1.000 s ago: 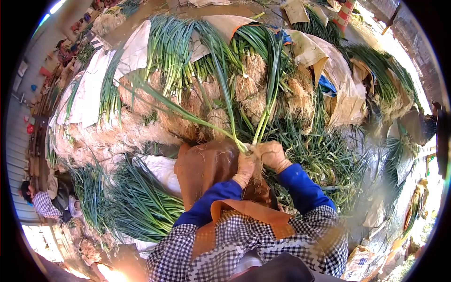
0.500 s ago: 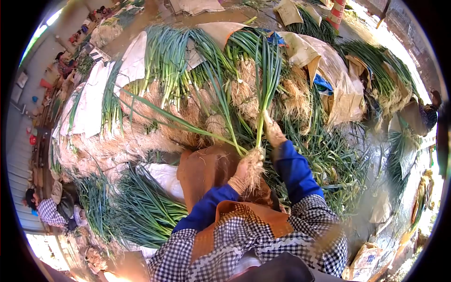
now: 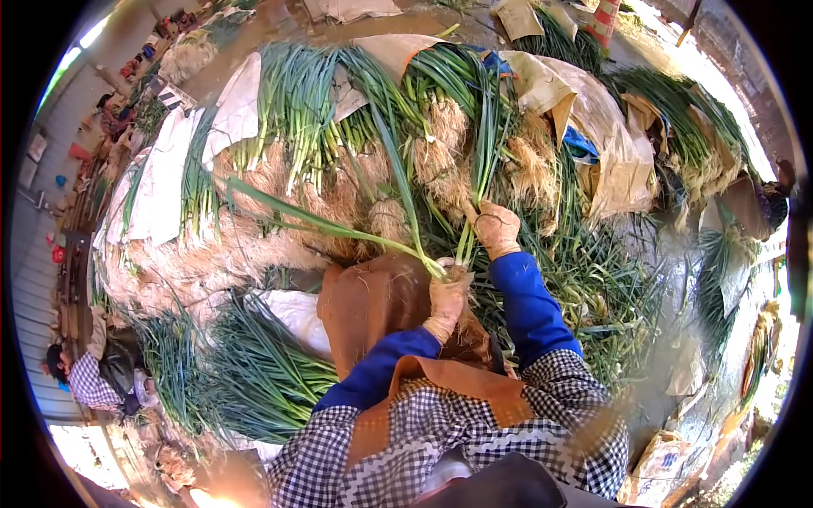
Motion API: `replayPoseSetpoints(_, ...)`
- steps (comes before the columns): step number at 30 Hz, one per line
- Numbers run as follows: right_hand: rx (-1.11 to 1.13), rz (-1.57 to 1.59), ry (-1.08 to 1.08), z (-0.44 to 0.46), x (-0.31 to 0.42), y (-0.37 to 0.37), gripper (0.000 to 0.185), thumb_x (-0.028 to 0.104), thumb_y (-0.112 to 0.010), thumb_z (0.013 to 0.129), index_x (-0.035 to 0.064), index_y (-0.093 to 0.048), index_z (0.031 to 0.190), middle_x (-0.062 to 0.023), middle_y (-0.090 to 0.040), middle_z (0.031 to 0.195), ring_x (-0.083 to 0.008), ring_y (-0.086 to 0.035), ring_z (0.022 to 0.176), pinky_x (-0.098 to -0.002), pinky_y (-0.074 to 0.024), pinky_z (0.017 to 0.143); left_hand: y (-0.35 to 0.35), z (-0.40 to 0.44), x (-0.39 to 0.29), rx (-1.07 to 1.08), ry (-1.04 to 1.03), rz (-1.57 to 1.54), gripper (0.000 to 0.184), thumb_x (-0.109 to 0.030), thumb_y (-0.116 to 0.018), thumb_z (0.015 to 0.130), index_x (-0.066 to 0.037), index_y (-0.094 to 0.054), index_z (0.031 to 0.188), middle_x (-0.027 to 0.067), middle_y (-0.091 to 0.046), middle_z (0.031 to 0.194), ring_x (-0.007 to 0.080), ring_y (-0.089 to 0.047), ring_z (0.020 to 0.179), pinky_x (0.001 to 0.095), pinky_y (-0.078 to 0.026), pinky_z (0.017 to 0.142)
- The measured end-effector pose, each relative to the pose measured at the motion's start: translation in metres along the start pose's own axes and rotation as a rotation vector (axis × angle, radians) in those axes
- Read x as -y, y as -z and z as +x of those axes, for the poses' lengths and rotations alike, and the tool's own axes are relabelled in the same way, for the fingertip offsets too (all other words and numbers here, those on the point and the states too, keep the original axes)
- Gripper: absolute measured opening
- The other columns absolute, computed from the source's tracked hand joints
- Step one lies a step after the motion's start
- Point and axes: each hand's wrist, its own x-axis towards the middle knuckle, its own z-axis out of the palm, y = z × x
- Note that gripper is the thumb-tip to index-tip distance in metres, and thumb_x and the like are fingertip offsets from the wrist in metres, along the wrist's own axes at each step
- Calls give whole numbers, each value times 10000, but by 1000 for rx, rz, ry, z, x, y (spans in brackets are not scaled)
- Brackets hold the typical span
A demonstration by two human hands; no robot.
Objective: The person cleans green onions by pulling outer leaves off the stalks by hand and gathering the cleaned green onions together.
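Near the middle, my left hand [image 3: 447, 303] is closed round the root end of some green onions [image 3: 417, 222], whose long leaves spread up and to the left. Above and to the right of it, my right hand [image 3: 496, 227] is closed on upright green stalks [image 3: 485, 144] from the same handful. Pale roots show at the top of my left hand. Beyond both hands lie bundles of green onions [image 3: 296, 110] with tangled roots toward me. An orange-brown apron [image 3: 373, 309] covers my lap.
Loose green leaves [image 3: 593, 296] are heaped at right. A pile of onions [image 3: 254, 364] lies at lower left beside white cloth [image 3: 298, 317]. Sacking [image 3: 605, 127] covers bundles at upper right. Another person [image 3: 91, 381] sits at far left; one more is at the right edge.
My right hand first moved up along the stalks, away from my left hand, then its fingers closed round them. My left hand stayed at the root end, turning slightly.
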Motion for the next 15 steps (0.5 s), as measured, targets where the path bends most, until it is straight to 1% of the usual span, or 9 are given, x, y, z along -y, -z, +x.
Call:
replayPoseSetpoints(3,-17,-10,116,-2,-5,7,342,392,-511,855,105,-619,704,-59,-572,547,-258,-558,482,-374,-430,435,-7,-2,-9,-40,-5,16,356,44,-673,727,-67,-474,1001,18,-567,821,85,-524,656,209,-433,554)
replayPoseSetpoints(5,13,-5,185,-13,-2,17,266,311,-495,875,113,-621,748,-47,-539,529,-246,-516,432,-376,-399,397,-3,3,5,-93,25,-182,355,67,-664,725,-65,-474,993,32,-564,829,92,-526,664,212,-435,558)
replayPoseSetpoints(7,62,165,593,-46,7,35,137,209,-501,859,114,-599,863,-2,-400,512,-184,-384,383,-333,-315,352,14,18,35,-110,39,-263,311,37,-650,753,-68,-472,986,43,-552,822,114,-531,658,229,-453,564)
replayPoseSetpoints(8,97,195,787,-64,10,47,119,162,-505,848,112,-584,923,21,-334,511,-151,-322,369,-308,-276,334,27,25,49,-60,225,-635,288,13,-643,769,-64,-475,990,45,-547,819,127,-535,652,237,-468,574)
replayPoseSetpoints(10,335,209,838,-93,16,94,119,204,-521,858,102,-555,808,9,-363,489,-160,-359,380,-294,-312,355,10,15,-9,-89,292,-704,222,-50,-627,804,-58,-501,987,38,-547,795,137,-544,632,240,-494,587)
replayPoseSetpoints(11,531,312,705,-103,12,114,313,285,-529,882,98,-549,631,-28,-454,453,-203,-448,384,-311,-380,385,9,14,-22,-97,291,-704,222,-50,-627,804,-58,-501,987,38,-547,795,137,-544,632,240,-494,587)
replayPoseSetpoints(13,682,1188,77,-127,-34,124,316,316,-502,897,72,-619,734,-42,-577,570,-203,-540,480,-285,-442,456,8,15,-33,-97,316,-231,218,-45,-636,797,-50,-526,985,31,-562,783,113,-547,636,236,-494,570)
replayPoseSetpoints(14,607,760,188,-136,-83,111,181,277,-505,901,128,-607,922,-29,-555,603,-173,-509,476,-255,-436,464,19,21,-15,-63,226,-238,232,-40,-640,799,-43,-541,1008,31,-582,845,124,-580,739,226,-487,634)
replayPoseSetpoints(15,672,322,181,-136,-120,100,203,275,-497,906,148,-591,1034,-28,-562,649,-171,-510,505,-244,-446,496,21,22,-13,-58,228,-235,232,-40,-640,799,-43,-541,1008,31,-582,845,124,-580,739,226,-487,634)
